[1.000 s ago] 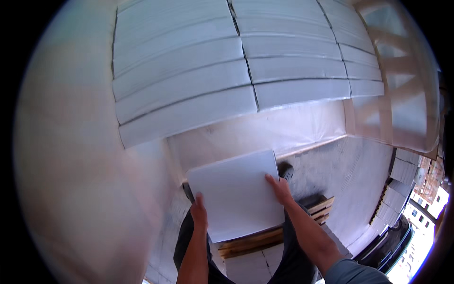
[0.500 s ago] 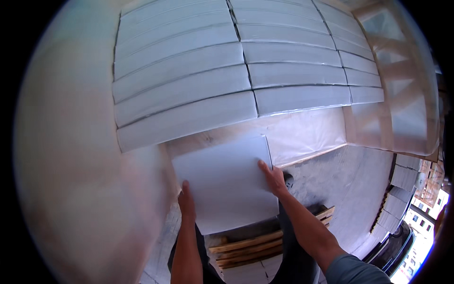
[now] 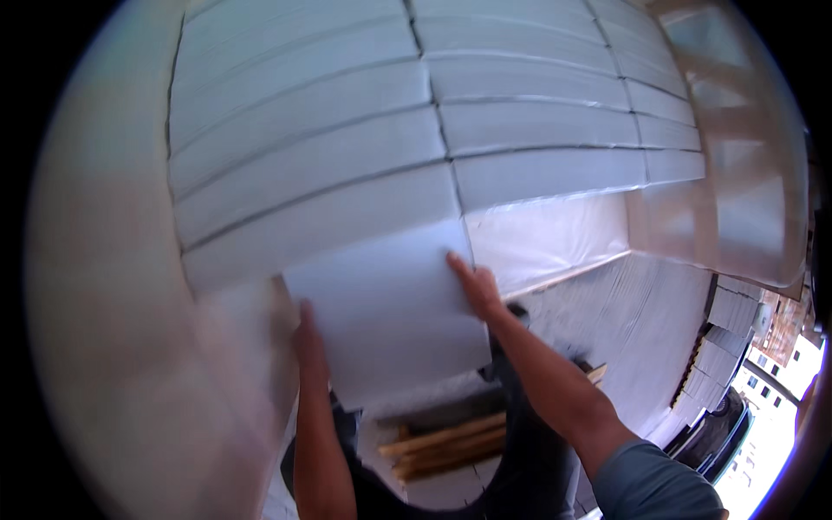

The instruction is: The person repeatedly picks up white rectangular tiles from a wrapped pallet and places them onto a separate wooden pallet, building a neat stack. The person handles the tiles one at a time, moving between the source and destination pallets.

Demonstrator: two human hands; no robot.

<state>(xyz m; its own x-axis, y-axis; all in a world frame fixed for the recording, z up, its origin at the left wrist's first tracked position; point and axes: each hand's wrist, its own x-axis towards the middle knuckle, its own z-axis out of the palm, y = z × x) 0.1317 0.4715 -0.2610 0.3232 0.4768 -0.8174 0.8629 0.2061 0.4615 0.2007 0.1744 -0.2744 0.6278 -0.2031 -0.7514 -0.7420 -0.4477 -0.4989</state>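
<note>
Between my two hands is a flat white box (image 3: 390, 316), broad face up. My left hand (image 3: 309, 342) grips its left side, thumb along the top, other fingers hidden; the picture is slightly smeared there. At the right edge my right hand (image 3: 475, 286) holds on, thumb on the top face and fingers underneath out of sight. The box's far edge meets or overlaps, in the view, the lower front of a stack of white boxes (image 3: 329, 217), laid in rows ahead of me. I cannot tell whether they touch.
A pale wall or sheet (image 3: 113, 303) rises close on the left. Right of the stack stands a wrapped wooden frame (image 3: 737, 191). Wooden slats (image 3: 451, 446) lie low by my legs. Further right are more white stacked boxes (image 3: 719, 355) and a dark vehicle (image 3: 715, 438).
Both hands have carried the white box forward and a little left, up to the stack's lower front edge. The view has shifted slightly.
</note>
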